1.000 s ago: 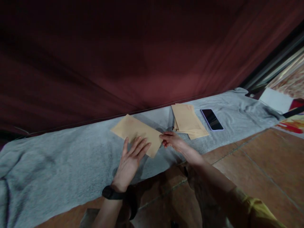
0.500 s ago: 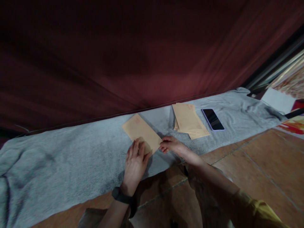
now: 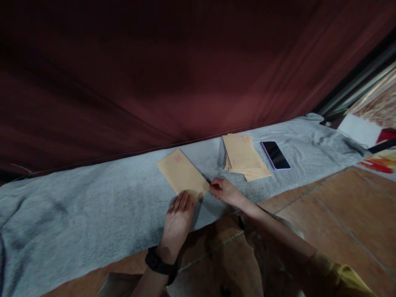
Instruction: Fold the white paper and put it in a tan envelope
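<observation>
A tan paper envelope (image 3: 184, 171) with a small red print near its far corner lies slanted on a grey cloth. My left hand (image 3: 177, 218), wearing a dark wristband, rests on the envelope's near edge, its fingers laid over the paper. At the right-hand corner of the same envelope is my right hand (image 3: 225, 190), its thumb and fingers pinched together on the corner. To the right of it lies a loose stack of similar envelopes (image 3: 243, 154), fanned unevenly.
A phone in a purple case (image 3: 276, 155) lies right of the stack. The grey cloth (image 3: 93, 206) runs along a dark red curtain (image 3: 185, 82). Brown floor tiles (image 3: 346, 210) are in front. Papers and a white object (image 3: 360, 130) stand at the far right.
My left hand has drawn back slightly towards me, to the envelope's near edge. My right hand stays at the right corner, moved only a little. The view has shifted slightly.
</observation>
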Action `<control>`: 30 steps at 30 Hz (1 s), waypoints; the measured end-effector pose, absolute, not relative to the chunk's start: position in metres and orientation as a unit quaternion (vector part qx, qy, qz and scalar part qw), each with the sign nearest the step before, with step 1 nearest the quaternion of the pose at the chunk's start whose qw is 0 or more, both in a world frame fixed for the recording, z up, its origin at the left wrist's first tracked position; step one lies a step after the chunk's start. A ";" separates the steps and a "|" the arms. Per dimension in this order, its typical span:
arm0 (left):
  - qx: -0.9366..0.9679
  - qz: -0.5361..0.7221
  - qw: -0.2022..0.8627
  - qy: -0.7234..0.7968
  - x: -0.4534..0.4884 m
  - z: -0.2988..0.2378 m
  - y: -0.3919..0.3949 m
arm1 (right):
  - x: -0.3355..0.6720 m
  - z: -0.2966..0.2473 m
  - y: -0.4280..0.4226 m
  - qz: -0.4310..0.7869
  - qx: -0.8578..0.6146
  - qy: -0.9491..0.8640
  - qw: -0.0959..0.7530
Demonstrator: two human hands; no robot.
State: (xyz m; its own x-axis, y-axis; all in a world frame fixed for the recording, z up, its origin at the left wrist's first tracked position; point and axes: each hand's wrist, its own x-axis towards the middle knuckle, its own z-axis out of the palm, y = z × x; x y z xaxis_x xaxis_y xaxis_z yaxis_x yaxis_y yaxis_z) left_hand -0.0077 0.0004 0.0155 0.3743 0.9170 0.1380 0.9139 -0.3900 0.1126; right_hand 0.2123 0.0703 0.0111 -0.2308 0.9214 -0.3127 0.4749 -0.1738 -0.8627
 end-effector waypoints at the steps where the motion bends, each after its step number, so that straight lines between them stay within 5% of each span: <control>1: 0.827 0.093 0.002 0.554 -0.007 0.015 0.000 | 0.214 0.011 0.070 0.455 -0.578 -0.635 0.236; 9: 0.832 0.093 -0.021 0.547 0.008 0.019 -0.007 | 0.211 0.026 0.063 0.217 -0.413 -0.863 0.197; 30: 0.795 0.085 -0.039 0.600 -0.002 0.026 -0.016 | 0.212 0.030 0.061 0.121 -0.329 -0.928 0.124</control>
